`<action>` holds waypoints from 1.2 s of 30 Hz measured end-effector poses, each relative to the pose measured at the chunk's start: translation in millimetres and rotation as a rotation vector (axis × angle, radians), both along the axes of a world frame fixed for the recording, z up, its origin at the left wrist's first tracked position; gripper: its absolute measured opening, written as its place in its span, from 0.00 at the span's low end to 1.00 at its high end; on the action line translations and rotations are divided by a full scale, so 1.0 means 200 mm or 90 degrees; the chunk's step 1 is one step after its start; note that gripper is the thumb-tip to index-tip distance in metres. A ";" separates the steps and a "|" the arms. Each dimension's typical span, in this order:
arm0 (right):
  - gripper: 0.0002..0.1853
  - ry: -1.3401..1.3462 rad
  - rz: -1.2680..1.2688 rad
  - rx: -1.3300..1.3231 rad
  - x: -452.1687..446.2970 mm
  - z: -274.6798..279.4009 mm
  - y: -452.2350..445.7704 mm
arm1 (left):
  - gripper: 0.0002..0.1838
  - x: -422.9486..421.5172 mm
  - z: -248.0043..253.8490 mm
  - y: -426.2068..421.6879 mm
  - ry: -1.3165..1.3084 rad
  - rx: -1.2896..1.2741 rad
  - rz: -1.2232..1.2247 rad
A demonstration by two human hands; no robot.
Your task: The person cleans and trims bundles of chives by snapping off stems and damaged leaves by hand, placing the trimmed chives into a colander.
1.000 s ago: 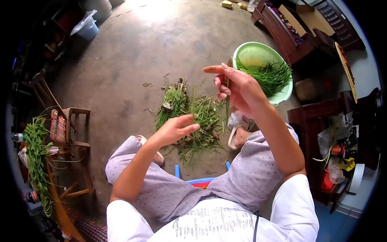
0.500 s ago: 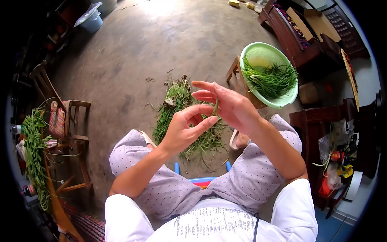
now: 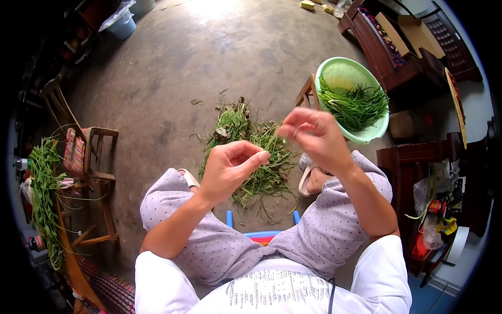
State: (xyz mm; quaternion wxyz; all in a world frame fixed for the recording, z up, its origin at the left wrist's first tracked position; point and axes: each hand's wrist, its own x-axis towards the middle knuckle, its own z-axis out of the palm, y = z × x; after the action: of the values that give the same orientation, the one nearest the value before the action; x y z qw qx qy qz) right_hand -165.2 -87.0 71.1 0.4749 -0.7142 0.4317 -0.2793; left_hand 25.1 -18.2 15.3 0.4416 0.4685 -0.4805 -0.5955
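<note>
My left hand (image 3: 232, 170) is closed in a pinch, thumb against forefinger, above a floor pile of long, thin, chive-like greens (image 3: 230, 125). What its fingertips hold, if anything, is too small to make out. To the right, apart from it, my right hand (image 3: 316, 137) is blurred by motion. Its fingers look drawn together with the thumb, and any small thing between them is lost in the blur. Just beyond that hand, a light green plastic basket (image 3: 342, 64) holds a bundle of neater green stalks (image 3: 358, 104). Loose stalks and dirty root ends lie mixed in the pile.
The basket rests on a wooden stool (image 3: 307, 91). At left are a wooden chair (image 3: 99, 133) and leafy green stems (image 3: 44, 204). Dark wooden furniture (image 3: 413, 154) with bags stands at right. A blue bucket (image 3: 121, 29) is at the far left. My slippered feet flank the pile.
My hands have moved apart: the right has swung right and lower, its fingers drawing in. My left hand has shifted slightly left. The green stalk seen between them is no longer discernible.
</note>
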 end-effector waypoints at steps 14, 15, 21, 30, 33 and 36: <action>0.14 -0.099 0.084 0.213 0.03 -0.07 0.03 | 0.09 0.02 0.02 0.04 0.150 0.083 -0.056; 0.14 -0.099 0.085 0.213 0.04 -0.07 0.03 | 0.10 0.01 0.02 0.04 0.163 0.062 -0.044; 0.09 -0.111 0.097 0.043 0.06 -0.08 0.03 | 0.11 0.04 0.03 0.03 0.200 0.103 -0.084; 0.04 0.027 0.100 -0.200 0.04 0.00 0.02 | 0.10 0.07 0.02 0.02 0.384 0.253 -0.160; 0.04 -0.028 0.011 -0.148 0.01 0.01 -0.01 | 0.10 0.07 0.01 0.03 0.375 0.244 -0.164; 0.07 0.082 0.047 -0.273 -0.05 0.05 -0.08 | 0.10 0.06 0.01 0.03 0.360 0.225 -0.160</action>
State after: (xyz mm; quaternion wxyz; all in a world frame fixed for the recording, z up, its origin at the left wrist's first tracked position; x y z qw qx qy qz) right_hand -175.6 -102.1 81.5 0.2935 -0.8307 0.3654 -0.3006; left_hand 37.8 -11.3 17.7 0.3924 0.2916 -0.2832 -0.8251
